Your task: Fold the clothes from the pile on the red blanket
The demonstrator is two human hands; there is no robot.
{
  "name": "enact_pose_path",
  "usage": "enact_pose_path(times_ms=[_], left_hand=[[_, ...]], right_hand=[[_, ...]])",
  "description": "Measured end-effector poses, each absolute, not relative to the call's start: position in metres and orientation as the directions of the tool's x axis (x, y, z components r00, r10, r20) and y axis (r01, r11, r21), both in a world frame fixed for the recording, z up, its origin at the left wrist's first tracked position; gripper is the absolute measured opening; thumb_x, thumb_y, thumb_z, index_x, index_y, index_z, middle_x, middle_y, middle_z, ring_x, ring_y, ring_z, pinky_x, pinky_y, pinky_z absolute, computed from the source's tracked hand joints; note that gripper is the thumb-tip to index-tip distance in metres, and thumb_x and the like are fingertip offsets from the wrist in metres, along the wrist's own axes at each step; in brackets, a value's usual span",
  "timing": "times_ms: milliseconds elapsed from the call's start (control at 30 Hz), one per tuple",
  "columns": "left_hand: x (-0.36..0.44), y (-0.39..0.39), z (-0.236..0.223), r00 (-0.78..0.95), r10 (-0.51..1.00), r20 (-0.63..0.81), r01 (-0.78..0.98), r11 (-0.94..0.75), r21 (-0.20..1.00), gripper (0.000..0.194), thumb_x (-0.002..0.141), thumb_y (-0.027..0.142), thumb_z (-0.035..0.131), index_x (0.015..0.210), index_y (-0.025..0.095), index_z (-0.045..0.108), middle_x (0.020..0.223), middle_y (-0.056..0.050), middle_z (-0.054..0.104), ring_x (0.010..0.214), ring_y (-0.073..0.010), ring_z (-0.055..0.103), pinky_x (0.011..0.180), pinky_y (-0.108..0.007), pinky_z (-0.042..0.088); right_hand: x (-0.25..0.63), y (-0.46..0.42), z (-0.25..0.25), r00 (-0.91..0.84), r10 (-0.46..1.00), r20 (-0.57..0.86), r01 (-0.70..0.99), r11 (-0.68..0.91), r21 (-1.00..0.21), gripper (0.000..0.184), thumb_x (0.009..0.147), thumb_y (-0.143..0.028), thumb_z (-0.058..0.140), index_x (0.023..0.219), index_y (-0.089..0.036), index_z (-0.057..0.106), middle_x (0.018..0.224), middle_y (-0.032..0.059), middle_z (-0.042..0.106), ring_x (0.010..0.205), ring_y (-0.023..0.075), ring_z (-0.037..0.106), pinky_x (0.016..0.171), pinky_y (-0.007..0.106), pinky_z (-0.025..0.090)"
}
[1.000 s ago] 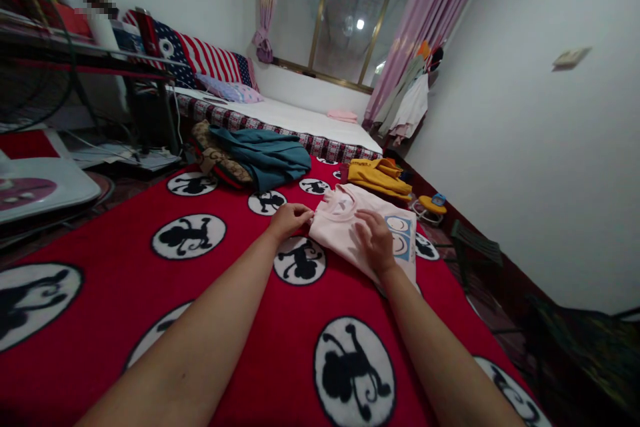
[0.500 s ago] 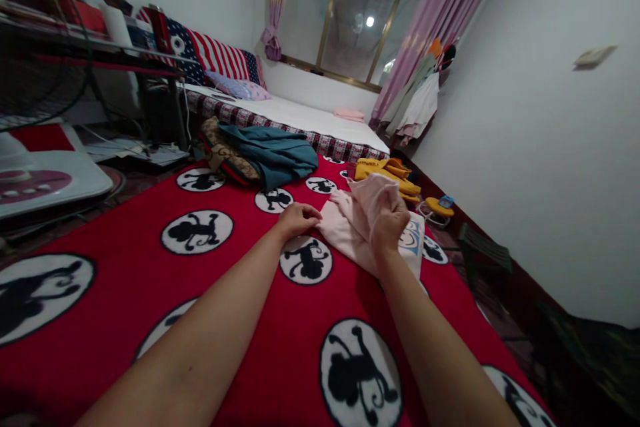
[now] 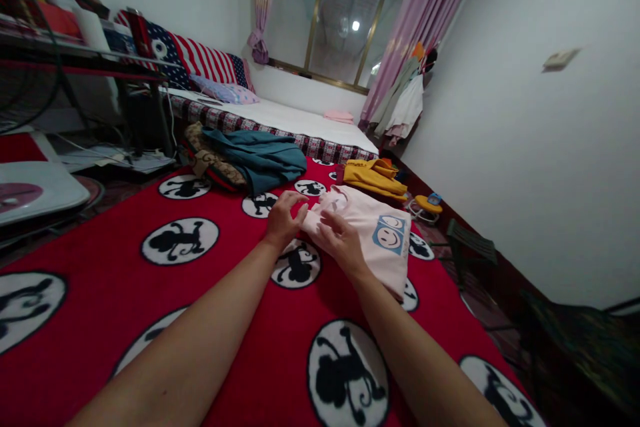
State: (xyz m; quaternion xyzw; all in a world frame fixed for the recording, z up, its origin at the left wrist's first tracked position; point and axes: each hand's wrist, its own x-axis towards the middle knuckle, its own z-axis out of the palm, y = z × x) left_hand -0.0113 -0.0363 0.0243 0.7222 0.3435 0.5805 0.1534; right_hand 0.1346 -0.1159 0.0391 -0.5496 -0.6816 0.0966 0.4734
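On red blanket (image 3: 215, 313), one pale pink shirt (image 3: 360, 207), bearing one blue print (image 3: 389, 236) with two smiling faces on shirt's three o'clock side. Left hand (image 3: 284, 220) just beside shirt at nine o'clock, fingers bent, apart. Right hand (image 3: 345, 243) over shirt at eight o'clock, fingers spread, contact unclear. Around shirt: one yellow clothing bundle (image 3: 374, 177) at twelve o'clock, one teal garment (image 3: 265, 157) at ten, one yellow-topped stool (image 3: 428, 205) at two.

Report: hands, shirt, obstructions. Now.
Left hand at edge of pale pink fabric shirt; right hand over it; both open. Shirt on red monkey-print blanket. Mustard-yellow garment beyond, not in the way.
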Motion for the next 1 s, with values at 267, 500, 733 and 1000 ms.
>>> enact_pose_path(times_ms=[267,500,733,1000], left_hand=[[0.035,-0.063,0.016,0.570,0.625,0.533,0.489,-0.779,0.392,0.050,0.087,0.044,0.054,0.136,0.032,0.050,0.151,-0.006,0.039,0.139,-0.0312,0.030,0.112,-0.052,0.020],[0.038,-0.016,0.030,0.611,0.761,0.220,0.542,-0.604,0.584,0.032,0.068,0.054,0.069,0.085,0.028,0.076,0.103,-0.010,0.072,0.100,-0.0319,0.064,0.086,-0.039,0.045],[0.032,0.021,0.030,0.273,0.904,0.329,0.692,-0.422,0.585,0.025,0.081,0.033,0.056,0.078,0.019,0.075,0.085,-0.013,0.070,0.085,-0.0283,0.064,0.074,-0.034,0.046],[0.035,0.025,0.010,0.306,0.870,0.387,0.739,-0.473,0.479,0.038,0.089,0.042,0.044,0.093,0.021,0.075,0.103,-0.012,0.066,0.097,-0.0274,0.059,0.084,-0.037,0.046]], right_hand=[[0.235,-0.130,0.039,0.191,0.838,0.511,0.975,-0.102,-0.198,0.047,0.094,-0.037,0.040,0.134,-0.015,0.051,0.142,0.0147,0.048,0.135,0.0272,0.039,0.110,0.049,0.027],[0.255,-0.140,0.011,0.382,0.783,0.491,0.919,-0.376,-0.115,0.059,0.091,-0.046,0.044,0.139,-0.012,0.044,0.148,0.0173,0.039,0.137,0.0309,0.034,0.109,0.046,0.026],[0.268,-0.157,0.014,0.750,0.607,0.262,0.661,-0.685,-0.307,0.085,0.085,-0.071,0.029,0.126,-0.001,0.054,0.124,0.0315,0.056,0.125,0.0439,0.043,0.100,0.060,0.027],[0.271,-0.150,0.016,0.698,0.649,0.302,0.705,-0.550,-0.448,0.071,0.079,-0.064,0.046,0.115,-0.003,0.056,0.107,0.0263,0.065,0.103,0.0362,0.060,0.087,0.045,0.044]])
